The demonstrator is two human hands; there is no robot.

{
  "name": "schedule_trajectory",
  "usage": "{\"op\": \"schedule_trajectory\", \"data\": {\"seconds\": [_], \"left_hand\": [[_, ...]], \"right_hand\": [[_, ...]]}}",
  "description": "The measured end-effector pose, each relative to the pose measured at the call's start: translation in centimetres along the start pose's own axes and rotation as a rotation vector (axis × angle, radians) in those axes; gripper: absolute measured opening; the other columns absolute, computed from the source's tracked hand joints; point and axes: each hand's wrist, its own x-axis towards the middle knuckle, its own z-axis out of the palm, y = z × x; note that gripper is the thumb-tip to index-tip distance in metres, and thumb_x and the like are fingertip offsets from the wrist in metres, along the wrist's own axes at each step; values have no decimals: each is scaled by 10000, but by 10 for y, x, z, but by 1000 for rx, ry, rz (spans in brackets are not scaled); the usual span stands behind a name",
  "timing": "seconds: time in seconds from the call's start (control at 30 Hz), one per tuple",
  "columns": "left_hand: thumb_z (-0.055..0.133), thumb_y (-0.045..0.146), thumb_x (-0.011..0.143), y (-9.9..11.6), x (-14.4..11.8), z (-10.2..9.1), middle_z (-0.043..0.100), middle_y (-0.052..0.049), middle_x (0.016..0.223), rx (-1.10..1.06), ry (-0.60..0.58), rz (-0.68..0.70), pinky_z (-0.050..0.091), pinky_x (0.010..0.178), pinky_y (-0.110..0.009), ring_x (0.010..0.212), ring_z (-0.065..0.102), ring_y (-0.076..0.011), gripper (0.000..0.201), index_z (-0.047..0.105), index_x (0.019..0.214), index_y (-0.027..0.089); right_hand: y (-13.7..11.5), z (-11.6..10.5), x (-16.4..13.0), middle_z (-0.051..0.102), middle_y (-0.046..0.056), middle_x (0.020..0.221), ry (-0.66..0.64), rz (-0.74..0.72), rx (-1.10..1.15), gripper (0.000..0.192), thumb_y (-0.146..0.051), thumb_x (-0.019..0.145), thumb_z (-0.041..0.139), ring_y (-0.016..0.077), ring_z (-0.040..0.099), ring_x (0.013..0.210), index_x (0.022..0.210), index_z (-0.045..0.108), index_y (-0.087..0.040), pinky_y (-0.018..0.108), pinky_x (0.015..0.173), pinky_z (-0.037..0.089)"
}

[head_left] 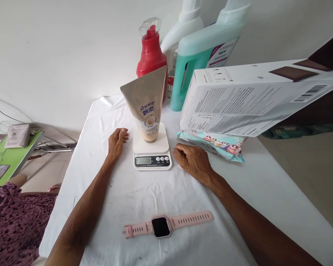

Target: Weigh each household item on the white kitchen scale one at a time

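A beige Rejoice tube (pixel 147 107) stands upright on its cap on the platform of a small white kitchen scale (pixel 151 147). The scale's display looks blank. Left of the scale, my left hand (pixel 118 143) rests on the cloth with its fingers curled in, apart from the tube. On the other side my right hand (pixel 193 161) lies as a loose fist close to the scale's right edge. Neither hand shows anything held. Nearer to me, a pink smartwatch (pixel 161 226) lies flat with its strap stretched out.
Behind the tube stand a red bottle (pixel 151 57), a white bottle (pixel 183 31) and a green jug (pixel 194 62). A white box (pixel 233 101) leans over a wipes pack (pixel 216 145) at the right. A person in patterned clothing (pixel 22 218) sits at the left by a green table (pixel 30 147).
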Motion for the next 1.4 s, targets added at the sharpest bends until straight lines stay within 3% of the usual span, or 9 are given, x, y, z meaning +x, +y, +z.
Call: {"op": "schedule_trajectory", "data": {"seconds": [1.4], "left_hand": [[602, 690, 932, -1, 0, 0, 764, -86, 871, 54, -9, -3, 561, 691, -327, 751, 703, -197, 518, 722, 977, 187]], "right_hand": [[1, 1, 0, 389, -30, 515, 16, -7, -7, 303, -245, 872, 478, 132, 338, 506, 632, 291, -246, 303, 555, 234]]}}
